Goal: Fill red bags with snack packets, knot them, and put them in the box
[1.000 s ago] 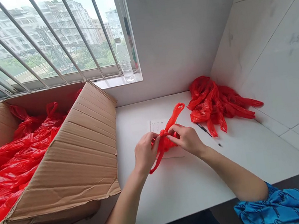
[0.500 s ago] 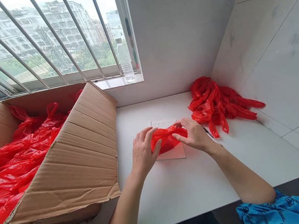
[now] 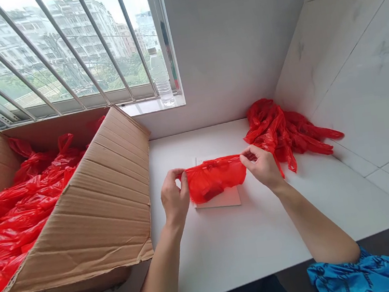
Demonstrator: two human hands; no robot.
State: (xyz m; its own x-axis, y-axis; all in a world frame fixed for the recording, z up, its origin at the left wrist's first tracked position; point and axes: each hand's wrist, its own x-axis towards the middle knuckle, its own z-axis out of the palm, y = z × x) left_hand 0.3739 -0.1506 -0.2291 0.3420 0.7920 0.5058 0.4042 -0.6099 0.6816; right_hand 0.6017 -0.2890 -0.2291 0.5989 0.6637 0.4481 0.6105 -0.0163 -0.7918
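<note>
A red plastic bag (image 3: 217,176) is stretched sideways between my two hands above the white table. My left hand (image 3: 175,193) pinches its left top corner between thumb and fingers. At the opposite corner, my right hand (image 3: 261,165) pinches the bag the same way. Its upper edge runs nearly straight, and the lower part hangs loose. Beneath it lies a flat white card or booklet (image 3: 229,198), mostly covered by the bag. A heap of crumpled red plastic bags (image 3: 276,129) rests beyond my right hand, against the wall.
On the left stands a large open cardboard box (image 3: 91,215) filled with red plastic bags (image 3: 24,205). A clear bottle (image 3: 161,77) stands on the window sill by the barred window. A tiled wall (image 3: 369,66) borders the white table (image 3: 239,246) on the right.
My hands have moved apart, the left one leftward and the right one slightly rightward. The bag between them went from bunched to spread out and pulled taut along its top.
</note>
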